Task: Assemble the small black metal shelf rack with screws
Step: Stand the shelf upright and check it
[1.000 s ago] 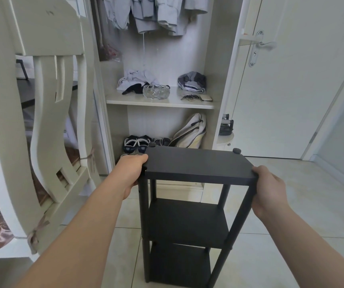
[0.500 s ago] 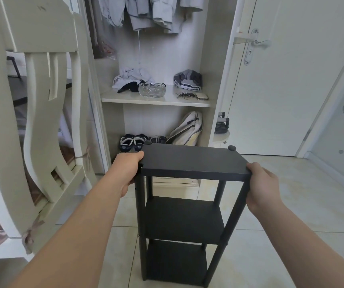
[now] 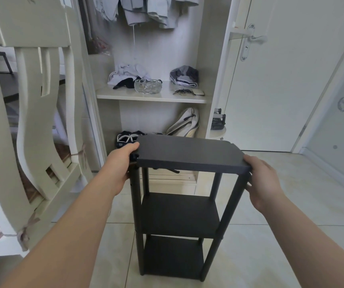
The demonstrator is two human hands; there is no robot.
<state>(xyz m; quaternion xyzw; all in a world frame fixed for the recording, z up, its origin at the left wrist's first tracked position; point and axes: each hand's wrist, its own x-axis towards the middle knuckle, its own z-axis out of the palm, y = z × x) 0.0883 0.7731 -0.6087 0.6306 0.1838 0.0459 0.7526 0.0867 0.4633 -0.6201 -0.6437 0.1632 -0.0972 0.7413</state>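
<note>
The left hand (image 3: 119, 163) has its grip closed on the 9 o'clock end of the top shelf (image 3: 187, 152), thumb on top and fingers tucked under. The right hand (image 3: 264, 183) wraps the 3 o'clock end, fingers curled beneath the edge. The rack (image 3: 179, 213), black with three shelves, stands upright on the floor (image 3: 271, 235). The wardrobe (image 3: 152, 96) is at 12 o'clock.

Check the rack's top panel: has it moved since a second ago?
Yes, upward against the posts: the caps no longer poke above the far corners of the top panel, and its far right notch sits empty.
</note>
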